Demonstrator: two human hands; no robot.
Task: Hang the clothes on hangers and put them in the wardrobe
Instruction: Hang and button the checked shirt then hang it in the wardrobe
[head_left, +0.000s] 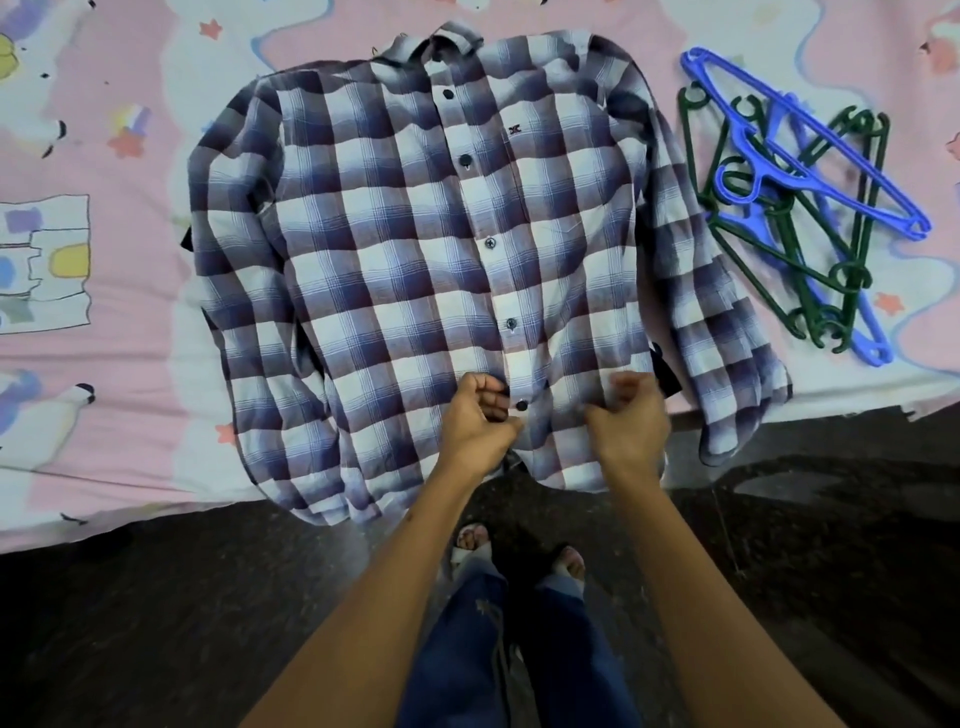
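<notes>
Plaid shirt (441, 249) lies flat, buttoned, at frame center on the bedsheet (130, 389). Left hand (478, 415) and right hand (628, 421) pinch the hem near the lowest button (521, 405), probably unbuttoning for a hanger. Hangers (800, 208) are piled upper right.

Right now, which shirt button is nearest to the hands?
The lowest visible button, between the left hand and right hand near the plaid shirt's hem; the others sit higher up the placket.

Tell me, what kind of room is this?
Probably a bedroom at home: a purple-and-white checked button-up shirt lies spread on a pink cartoon-print bedsheet, with a pile of blue and green plastic hangers beside it, above a dark floor.
</notes>
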